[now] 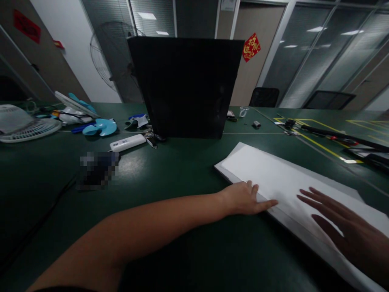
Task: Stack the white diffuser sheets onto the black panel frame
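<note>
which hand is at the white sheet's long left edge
The left hand, set across that edge; the right hand is farther right, spread over the white sheet's face.

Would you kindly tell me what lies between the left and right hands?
Between the left hand and the right hand, the head view shows only bare white sheet.

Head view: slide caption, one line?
Left hand on the edge of white sheets, right hand open over them, at a green table.
</note>
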### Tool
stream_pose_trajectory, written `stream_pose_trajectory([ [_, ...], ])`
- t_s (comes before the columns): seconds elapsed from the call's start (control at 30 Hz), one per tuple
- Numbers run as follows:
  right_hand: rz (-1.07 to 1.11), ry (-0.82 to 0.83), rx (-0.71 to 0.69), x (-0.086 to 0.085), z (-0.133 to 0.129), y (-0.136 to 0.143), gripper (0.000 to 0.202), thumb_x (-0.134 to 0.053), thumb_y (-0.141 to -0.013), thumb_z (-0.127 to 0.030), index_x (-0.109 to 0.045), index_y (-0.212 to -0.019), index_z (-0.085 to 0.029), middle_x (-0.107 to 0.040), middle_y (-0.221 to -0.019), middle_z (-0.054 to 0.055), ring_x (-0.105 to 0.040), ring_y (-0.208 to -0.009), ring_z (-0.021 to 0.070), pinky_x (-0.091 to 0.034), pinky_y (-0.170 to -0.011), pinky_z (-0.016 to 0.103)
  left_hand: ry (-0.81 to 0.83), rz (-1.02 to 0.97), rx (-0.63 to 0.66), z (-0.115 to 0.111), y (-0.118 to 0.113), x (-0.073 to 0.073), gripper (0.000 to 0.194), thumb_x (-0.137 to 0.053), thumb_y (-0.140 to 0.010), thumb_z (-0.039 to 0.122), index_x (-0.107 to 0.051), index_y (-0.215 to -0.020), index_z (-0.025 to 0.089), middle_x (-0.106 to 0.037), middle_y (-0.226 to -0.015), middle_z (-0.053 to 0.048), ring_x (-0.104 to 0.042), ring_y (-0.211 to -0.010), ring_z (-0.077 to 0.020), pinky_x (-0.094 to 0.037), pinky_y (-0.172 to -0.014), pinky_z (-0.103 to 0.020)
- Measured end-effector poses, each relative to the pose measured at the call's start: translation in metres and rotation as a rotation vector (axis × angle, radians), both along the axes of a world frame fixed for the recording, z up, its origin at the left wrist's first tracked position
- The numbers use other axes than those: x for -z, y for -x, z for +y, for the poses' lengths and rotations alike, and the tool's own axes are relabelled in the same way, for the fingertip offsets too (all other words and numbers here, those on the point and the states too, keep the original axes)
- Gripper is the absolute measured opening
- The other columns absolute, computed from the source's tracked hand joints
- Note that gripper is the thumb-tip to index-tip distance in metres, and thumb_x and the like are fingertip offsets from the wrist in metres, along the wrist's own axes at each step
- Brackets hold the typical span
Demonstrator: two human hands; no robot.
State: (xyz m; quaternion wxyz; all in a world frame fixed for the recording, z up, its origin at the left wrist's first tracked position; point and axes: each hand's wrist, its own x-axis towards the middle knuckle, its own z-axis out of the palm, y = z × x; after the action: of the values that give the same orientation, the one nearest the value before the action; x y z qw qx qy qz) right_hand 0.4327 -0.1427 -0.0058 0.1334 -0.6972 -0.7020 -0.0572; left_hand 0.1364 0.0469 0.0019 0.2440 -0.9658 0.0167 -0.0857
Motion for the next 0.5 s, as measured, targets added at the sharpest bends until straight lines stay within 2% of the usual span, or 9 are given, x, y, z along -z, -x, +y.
stream_pose_trajectory([
  [0.1,-0.055,0.04,-0.161,0.005,0.031,0.033,0.068,-0.044,-0.1,-0.059,-0.035,-0.165,-0.04,-0.033,-0.17,-0.001,-0.028,-0.156,0.033,-0.027,-0.126,0.063,0.057,-0.018,-0.06,-0.001,-0.009,0.006,0.058,-0.036,-0.11,0.024,-0.026,-0.166,0.035,-0.056,-0.154,-0.018,-0.061,-0.133,-0.0342,-0.054,-0.087,-0.041],
  [0.17,-0.039,0.105,-0.176,0.012,0.044,0.041,0.073,-0.044,-0.1,-0.061,-0.027,-0.167,-0.039,-0.03,-0.17,0.0,-0.025,-0.156,0.0337,-0.027,-0.124,0.066,0.041,-0.051,-0.073,-0.004,-0.007,0.009,0.055,-0.036,-0.11,0.024,-0.032,-0.165,0.033,-0.055,-0.155,-0.018,-0.06,-0.134,-0.0347,-0.052,-0.09,-0.043],
  [0.27,-0.009,0.174,-0.166,0.023,0.054,0.041,0.07,-0.041,-0.103,-0.059,-0.023,-0.168,-0.042,-0.029,-0.17,0.0,-0.023,-0.156,0.0322,-0.023,-0.124,0.066,-0.02,-0.152,-0.019,-0.006,0.004,0.009,0.05,-0.038,-0.11,0.024,-0.043,-0.16,0.028,-0.059,-0.15,-0.019,-0.067,-0.123,-0.0332,-0.051,-0.089,-0.043],
  [0.33,-0.002,0.182,-0.164,0.025,0.057,0.038,0.067,-0.04,-0.103,-0.057,-0.023,-0.167,-0.044,-0.028,-0.17,-0.002,-0.022,-0.156,0.031,-0.021,-0.125,0.064,-0.017,-0.233,0.033,-0.005,0.013,0.007,0.043,-0.041,-0.109,0.022,-0.055,-0.15,0.021,-0.068,-0.136,-0.02,-0.072,-0.107,-0.0282,-0.051,-0.082,-0.04],
  [0.4,-0.001,0.185,-0.16,0.023,0.057,0.037,0.066,-0.039,-0.103,-0.058,-0.025,-0.166,-0.044,-0.028,-0.17,-0.003,-0.022,-0.156,0.031,-0.02,-0.125,0.064,0.022,-0.294,0.056,-0.003,0.019,0.006,0.035,-0.043,-0.108,0.019,-0.065,-0.135,0.014,-0.075,-0.114,-0.017,-0.073,-0.091,-0.0232,-0.05,-0.075,-0.036],
  [0.5,-0.007,0.195,-0.149,0.016,0.056,0.042,0.067,-0.039,-0.103,-0.06,-0.026,-0.166,-0.043,-0.028,-0.17,-0.002,-0.022,-0.156,0.0323,-0.02,-0.125,0.065,0.055,-0.341,0.074,0.001,0.02,0.008,0.031,-0.044,-0.107,0.015,-0.07,-0.122,0.01,-0.076,-0.09,-0.012,-0.072,-0.077,-0.0199,-0.05,-0.072,-0.035],
])
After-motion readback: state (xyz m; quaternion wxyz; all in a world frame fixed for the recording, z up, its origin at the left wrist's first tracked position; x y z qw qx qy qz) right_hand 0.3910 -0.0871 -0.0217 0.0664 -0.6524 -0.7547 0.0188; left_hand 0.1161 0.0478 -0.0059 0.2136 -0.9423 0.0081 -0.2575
